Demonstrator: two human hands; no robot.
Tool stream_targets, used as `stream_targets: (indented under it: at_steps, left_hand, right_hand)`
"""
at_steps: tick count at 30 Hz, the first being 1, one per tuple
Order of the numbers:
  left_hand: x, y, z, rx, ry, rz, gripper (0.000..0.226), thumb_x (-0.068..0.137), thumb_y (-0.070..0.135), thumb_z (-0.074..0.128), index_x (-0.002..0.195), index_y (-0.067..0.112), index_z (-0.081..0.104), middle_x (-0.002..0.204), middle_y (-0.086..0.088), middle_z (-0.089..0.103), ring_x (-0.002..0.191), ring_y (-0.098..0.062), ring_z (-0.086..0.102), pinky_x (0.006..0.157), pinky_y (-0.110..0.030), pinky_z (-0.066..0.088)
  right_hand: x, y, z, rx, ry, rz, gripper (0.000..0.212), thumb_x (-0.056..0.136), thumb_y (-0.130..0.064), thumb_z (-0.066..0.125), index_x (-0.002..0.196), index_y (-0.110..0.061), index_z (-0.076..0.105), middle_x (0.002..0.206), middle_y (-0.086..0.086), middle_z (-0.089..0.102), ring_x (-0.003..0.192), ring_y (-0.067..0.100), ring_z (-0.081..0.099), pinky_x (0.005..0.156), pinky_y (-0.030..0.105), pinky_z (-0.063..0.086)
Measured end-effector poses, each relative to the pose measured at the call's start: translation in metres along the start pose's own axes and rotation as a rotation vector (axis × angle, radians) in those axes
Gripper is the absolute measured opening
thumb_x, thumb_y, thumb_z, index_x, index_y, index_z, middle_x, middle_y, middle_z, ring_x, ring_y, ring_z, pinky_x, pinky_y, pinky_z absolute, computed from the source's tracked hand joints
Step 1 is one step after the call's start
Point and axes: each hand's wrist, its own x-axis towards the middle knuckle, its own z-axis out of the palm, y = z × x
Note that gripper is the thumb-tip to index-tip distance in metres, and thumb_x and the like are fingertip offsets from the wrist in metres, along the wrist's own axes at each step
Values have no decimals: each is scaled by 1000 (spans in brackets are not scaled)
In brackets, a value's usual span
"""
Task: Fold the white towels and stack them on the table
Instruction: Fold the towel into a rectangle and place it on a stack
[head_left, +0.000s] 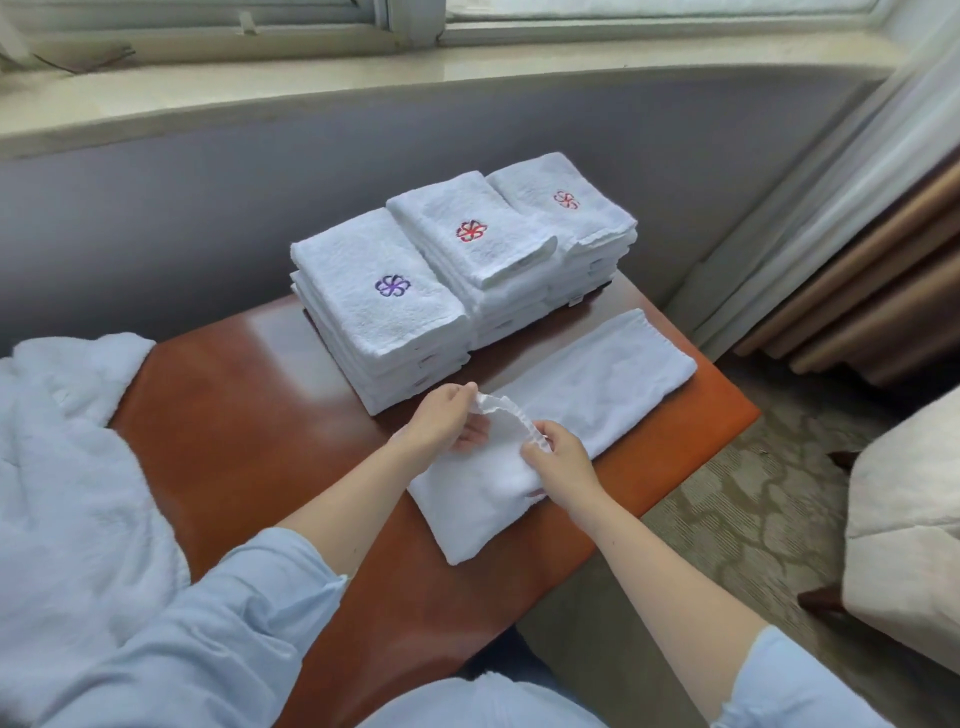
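Note:
A long white towel (587, 395) lies diagonally across the brown wooden table (239, 415), folded lengthwise. Its near end is lifted and doubled back over itself. My left hand (447, 421) pinches the left corner of that raised hem, and my right hand (563, 460) pinches the right corner. Behind them stand three stacks of folded white towels: the left stack (379, 306) has a purple flower emblem on top, the middle stack (472, 239) a red one, and the right stack (566, 208) a fainter red one.
A heap of unfolded white towels (67, 467) covers the table's left end. A grey padded wall (208, 197) and a window sill (311, 88) run behind. Curtains (831, 234) hang at the right, with carpet (737, 519) and a pale upholstered seat (909, 545) beyond the table edge.

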Motion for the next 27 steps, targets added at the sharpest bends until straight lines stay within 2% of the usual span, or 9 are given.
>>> stream_targets:
  at_steps: [5,8,10,13,17,19,22,24,27]
  left_hand:
    - [33,0,23,117,-23,11,29,106,32,36,112,12,57,81,-2,70,69,-13,65,65,-25,47]
    - [49,-4,29,235,-13,56,29,104,26,39,130,22,49,93,-1,69,78,-15,66,78,-32,52]
    - [52,-12,30,392,51,109,37,99,15,40,133,29,46,100,5,66,88,-15,64,81,-36,52]
    - [47,-33,33,675,239,245,38,90,5,41,112,31,56,102,14,60,93,-10,58,70,-27,44]
    - [37,-60,38,973,299,382,27,91,7,51,108,22,65,110,5,63,99,-19,57,80,-33,47]
    - [29,-75,39,1050,291,433,29,91,15,56,119,19,65,122,1,61,111,-24,56,93,-36,46]
    - [21,-97,39,1162,142,373,63,98,48,45,153,20,31,161,-2,25,148,-24,23,121,-41,17]
    - [22,-105,35,1267,47,325,81,95,68,28,156,27,-5,163,5,-14,151,-17,-13,122,-39,-8]
    - [30,-103,33,1348,-20,273,105,76,90,20,148,30,-28,154,8,-38,142,-14,-37,116,-44,-24]
  right_hand:
    - [39,13,-28,-40,28,10,17,92,-15,52,96,-30,60,94,-4,64,82,14,60,60,30,55]
    - [60,24,-45,-150,30,34,24,93,-22,56,116,-25,59,106,-7,65,96,15,62,85,41,55]
    - [68,30,-52,-317,53,29,36,94,-28,55,130,-27,52,117,-7,58,104,14,58,89,37,51]
    - [73,37,-53,-542,137,-183,38,93,-23,58,131,-25,53,119,-6,54,108,13,53,86,33,50]
    - [76,42,-43,-783,37,-682,34,88,-14,65,122,-16,66,123,1,63,118,23,56,99,40,46]
    - [80,49,-39,-874,-191,-648,48,98,-28,52,144,-18,48,153,1,41,146,19,29,120,39,19]
    - [91,66,-45,-1020,-416,-607,72,99,-56,34,158,-30,1,164,-10,-14,148,8,-23,120,35,-17]
    - [100,70,-52,-1076,-464,-630,84,93,-67,36,155,-37,-11,161,-13,-25,145,8,-32,121,38,-16]
    - [115,64,-60,-1164,-515,-620,102,81,-75,46,153,-40,-17,158,-13,-32,142,11,-36,120,38,-18]
